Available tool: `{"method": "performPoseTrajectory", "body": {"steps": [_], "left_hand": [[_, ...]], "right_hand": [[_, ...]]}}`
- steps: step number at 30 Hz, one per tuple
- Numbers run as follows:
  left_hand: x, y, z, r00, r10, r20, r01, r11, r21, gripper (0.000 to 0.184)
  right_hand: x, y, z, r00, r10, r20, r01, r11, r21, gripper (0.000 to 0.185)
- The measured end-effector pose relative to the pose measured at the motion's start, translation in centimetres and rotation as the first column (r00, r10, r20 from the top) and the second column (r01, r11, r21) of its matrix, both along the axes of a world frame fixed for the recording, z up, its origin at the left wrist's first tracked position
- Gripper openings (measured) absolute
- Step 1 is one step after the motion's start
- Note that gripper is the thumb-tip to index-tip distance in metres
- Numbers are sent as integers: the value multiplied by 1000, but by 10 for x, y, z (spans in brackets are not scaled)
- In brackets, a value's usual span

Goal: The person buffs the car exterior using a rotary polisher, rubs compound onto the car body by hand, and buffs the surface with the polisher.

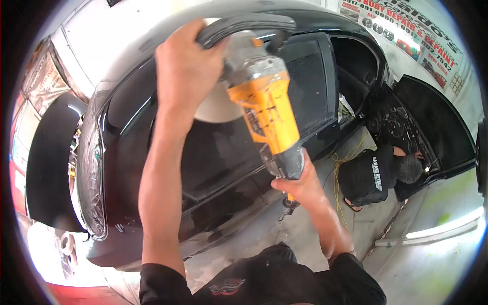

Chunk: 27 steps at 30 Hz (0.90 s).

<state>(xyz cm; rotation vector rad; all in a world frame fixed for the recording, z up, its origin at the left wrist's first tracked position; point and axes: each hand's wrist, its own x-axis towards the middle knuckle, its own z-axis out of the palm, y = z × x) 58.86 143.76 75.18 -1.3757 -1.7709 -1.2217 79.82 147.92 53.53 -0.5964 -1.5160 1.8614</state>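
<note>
A yellow and grey power polisher [270, 113] is held slantwise in front of me with both hands. My left hand [187, 68] is closed around its black loop handle [254, 23] at the head end. Around the dark rear grip, low on the tool, my right hand [301, 184] is wrapped. A pale round pad [218, 104] shows partly behind my left wrist, over the upper side of a black car [213, 157]; whether it touches the surface is hidden. Whitish, hazy marks lie on the car's glass and panels.
Right of the car, a person [368, 175] in a dark shirt crouches by an open car door [432, 122]. A yellow cord [336, 178] runs along the floor. Clear plastic covers the car's left end, near a raised black panel [51, 162]. A printed banner [406, 35] hangs behind.
</note>
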Motion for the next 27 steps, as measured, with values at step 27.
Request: {"method": "performPoseTrajectory", "body": {"steps": [27], "left_hand": [[-48, -75, 44, 872, 484, 74, -484, 831, 275, 38]], "right_hand": [[-16, 44, 121, 936, 298, 187, -351, 830, 433, 81]]}}
